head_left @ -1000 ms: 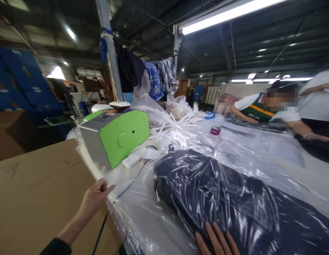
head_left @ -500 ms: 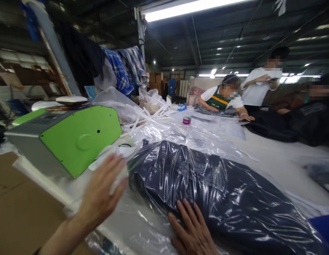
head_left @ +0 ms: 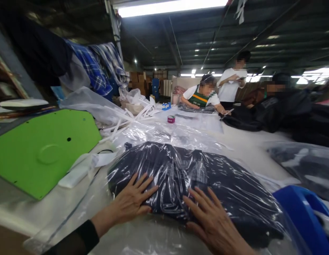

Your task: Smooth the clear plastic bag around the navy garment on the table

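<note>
Head view: left hand and right hand lie flat, fingers spread, a little apart, pressing on a dark garment in a clear plastic bag at the near edge of the white table. Neither hand grips anything. Green machine stands just left of the bag; a blue object sits at lower right. Pink tape roll lies farther back, near three people at the table's far end.

Dim hall, bright tube light overhead; glare on plastic bag; edges stretched, blurred.
</note>
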The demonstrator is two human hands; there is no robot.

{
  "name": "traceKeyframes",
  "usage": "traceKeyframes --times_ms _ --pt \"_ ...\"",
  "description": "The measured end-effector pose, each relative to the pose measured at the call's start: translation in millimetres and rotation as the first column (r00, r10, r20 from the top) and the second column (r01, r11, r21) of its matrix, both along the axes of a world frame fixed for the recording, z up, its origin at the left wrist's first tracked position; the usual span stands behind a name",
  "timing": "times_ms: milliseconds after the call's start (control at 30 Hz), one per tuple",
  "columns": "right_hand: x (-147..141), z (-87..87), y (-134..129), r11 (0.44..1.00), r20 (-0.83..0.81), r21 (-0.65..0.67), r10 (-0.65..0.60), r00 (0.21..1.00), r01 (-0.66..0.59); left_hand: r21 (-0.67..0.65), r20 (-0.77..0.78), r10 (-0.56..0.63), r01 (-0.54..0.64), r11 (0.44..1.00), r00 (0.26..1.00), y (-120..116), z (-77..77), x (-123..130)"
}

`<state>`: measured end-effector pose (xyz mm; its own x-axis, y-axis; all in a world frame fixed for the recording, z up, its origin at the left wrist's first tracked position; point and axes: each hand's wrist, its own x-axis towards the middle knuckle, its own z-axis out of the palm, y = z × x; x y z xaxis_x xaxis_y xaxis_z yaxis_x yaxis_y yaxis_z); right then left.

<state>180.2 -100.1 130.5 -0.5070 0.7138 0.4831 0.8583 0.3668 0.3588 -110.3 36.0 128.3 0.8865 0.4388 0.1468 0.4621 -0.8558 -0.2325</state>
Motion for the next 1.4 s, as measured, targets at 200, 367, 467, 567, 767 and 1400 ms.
traceKeyframes --times_ms 200,367,467,567,767,1400 --pt "37 -27.4 -11 0.991 0.114 0.099 -0.100 0.988 0.088 0.102 -0.044 -0.034 0.038 0.994 0.998 4 10.2 -14" --pt "43 -31.8 -15 0.994 0.097 0.100 -0.051 0.994 0.041 0.269 -0.058 -0.097 0.109 0.957 0.994 18 14.8 -40" --pt "61 -29.4 -26 0.994 0.161 0.087 -0.080 0.984 0.067 0.415 -0.066 -0.129 0.144 0.898 0.990 23 12.2 -46" --pt "87 -25.4 -41 0.990 0.263 0.081 -0.136 0.955 0.119 0.463 -0.036 -0.145 0.145 0.874 0.989 24 8.7 -47" --pt "127 -16.2 -60 0.976 0.231 0.143 -0.194 0.953 0.164 0.428 -0.064 -0.181 0.191 0.884 0.981 29 17.2 -52" --pt "124 -29.0 -81 0.983 0.207 0.021 -0.181 0.961 0.180 0.380 -0.004 -0.113 0.106 0.919 0.994 31 -11.7 -82"
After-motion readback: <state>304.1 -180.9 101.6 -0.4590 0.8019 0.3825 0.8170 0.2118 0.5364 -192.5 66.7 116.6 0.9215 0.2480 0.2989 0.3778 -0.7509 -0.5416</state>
